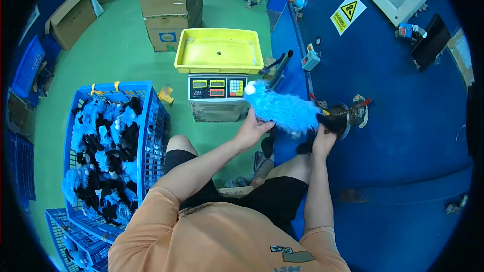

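Stretched between my two hands is a fluffy bright-blue plush toy (285, 108) with black limbs and a white ball at its left end. My left hand (254, 131) is closed on its underside near the white ball, thumb along the fur. My right hand (323, 142) grips the black right end, its fingers partly hidden by the toy. That end is right beside a round metal fitting (343, 117) on the blue machine wall; whether it touches the fitting or fits over it, I cannot make out. Black limbs hang below the toy.
A blue plastic crate (151, 141) full of similar blue-and-black plush pieces stands to my left. Ahead is a digital scale (218, 88) under a yellow tray (181, 53). Cardboard boxes (171, 12) sit farther off. A blue machine (398, 136) with a metal-framed window fills the right side.
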Available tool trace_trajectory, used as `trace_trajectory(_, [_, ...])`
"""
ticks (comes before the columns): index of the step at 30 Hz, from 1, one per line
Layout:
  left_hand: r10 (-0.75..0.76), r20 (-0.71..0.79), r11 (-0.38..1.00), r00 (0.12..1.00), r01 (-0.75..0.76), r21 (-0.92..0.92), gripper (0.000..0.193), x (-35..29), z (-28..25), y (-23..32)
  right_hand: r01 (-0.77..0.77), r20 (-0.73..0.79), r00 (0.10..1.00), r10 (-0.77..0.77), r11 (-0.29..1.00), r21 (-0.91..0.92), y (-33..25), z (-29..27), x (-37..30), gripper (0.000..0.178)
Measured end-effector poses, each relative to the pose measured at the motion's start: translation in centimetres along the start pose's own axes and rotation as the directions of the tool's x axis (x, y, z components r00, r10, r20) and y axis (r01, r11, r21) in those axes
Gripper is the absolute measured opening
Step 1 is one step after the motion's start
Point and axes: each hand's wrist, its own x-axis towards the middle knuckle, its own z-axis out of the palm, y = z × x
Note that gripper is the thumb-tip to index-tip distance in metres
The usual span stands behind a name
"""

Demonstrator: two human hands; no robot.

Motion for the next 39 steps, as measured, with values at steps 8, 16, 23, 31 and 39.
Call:
trace_trajectory(8, [-0.146,-0.105,0.981,0.984,0.158,0.113,0.030,-0.2,-2.5,0.1,0.711,0.369,0.656,-0.658,0.703,-0.011,-6.0,6.9,1.0,0.020])
trace_trajectory(16, [0.036,-0.108,0.917,0.993,0.010,0.398,0.027,0.6,-5.4,1.3,0.477,0.525,0.818,-0.236,0.787,-0.390,-3.9,7.2,2.3,0.018])
trace_trajectory(23, [-0.157,-0.153,0.978,0.976,0.175,0.110,0.033,0.2,-5.2,3.3,0.749,0.572,0.517,-0.637,0.660,0.058,-6.1,9.9,1.1,0.024])
trace_trajectory(31, [-0.112,-0.021,0.988,0.993,0.113,0.102,0.036,0.6,-5.5,3.8,0.690,0.669,0.672,-0.318,0.597,-0.409,2.0,3.7,4.8,0.033])
trace_trajectory(39, [-0.098,-0.001,0.941,0.995,0.093,0.326,0.035,1.3,-3.6,2.7,0.705,0.653,0.642,-0.401,0.643,-0.298,-0.4,5.4,3.8,0.033])
